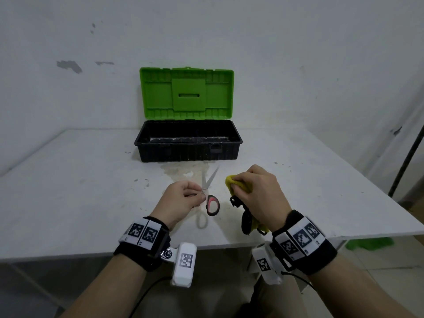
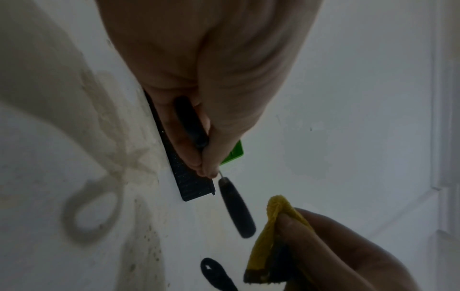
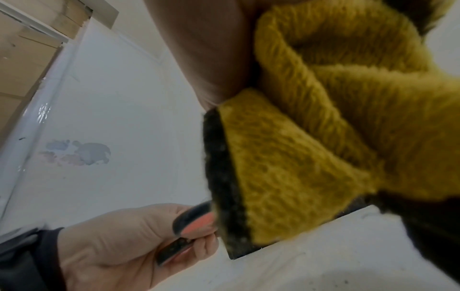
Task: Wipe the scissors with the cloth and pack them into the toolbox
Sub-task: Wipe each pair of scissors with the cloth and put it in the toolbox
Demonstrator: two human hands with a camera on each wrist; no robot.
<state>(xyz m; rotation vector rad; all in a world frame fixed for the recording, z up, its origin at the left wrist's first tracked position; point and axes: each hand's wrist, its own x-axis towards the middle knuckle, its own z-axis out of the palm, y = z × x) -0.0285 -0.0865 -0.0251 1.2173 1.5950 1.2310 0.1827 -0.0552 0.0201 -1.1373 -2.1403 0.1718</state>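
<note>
The scissors (image 1: 211,193), with steel blades spread apart and black-and-pink handles (image 1: 213,205), are held above the white table (image 1: 80,191). My left hand (image 1: 181,198) pinches them near the pivot, one handle (image 2: 190,122) lying in the fingers and the other handle (image 2: 236,208) hanging free. My right hand (image 1: 257,193) grips a yellow cloth (image 1: 236,183) with black edging just right of the blades, apart from them. The cloth (image 3: 323,128) fills the right wrist view. The toolbox (image 1: 188,143), black with its green lid (image 1: 187,92) raised, stands behind.
A brownish stain (image 1: 183,172) marks the table in front of the toolbox. The table's front edge (image 1: 91,254) lies close to my wrists. A dark pole (image 1: 406,161) leans at the far right, and something green (image 1: 369,243) lies on the floor below the table's right side.
</note>
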